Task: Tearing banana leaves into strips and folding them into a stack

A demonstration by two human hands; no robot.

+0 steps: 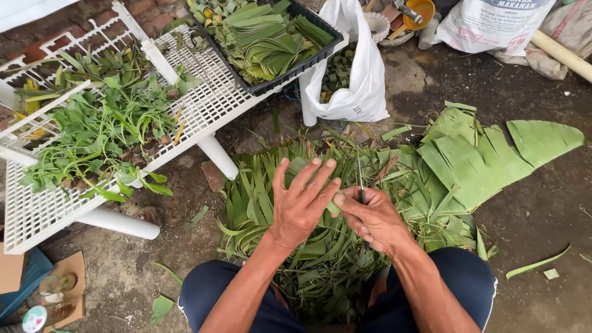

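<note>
Hands meet over the leaf pile on the ground: right hand (374,217) clenched around a thin knife (361,185), blade pointing away; left hand (302,200), fingers spread, presses a folded leaf strip (334,206) lying between them, touching both.

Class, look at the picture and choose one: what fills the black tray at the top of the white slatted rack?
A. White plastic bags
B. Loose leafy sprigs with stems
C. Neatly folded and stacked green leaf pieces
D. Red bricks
C: the black tray on the white slatted rack holds flat, folded green leaf pieces stacked in rows.
</note>
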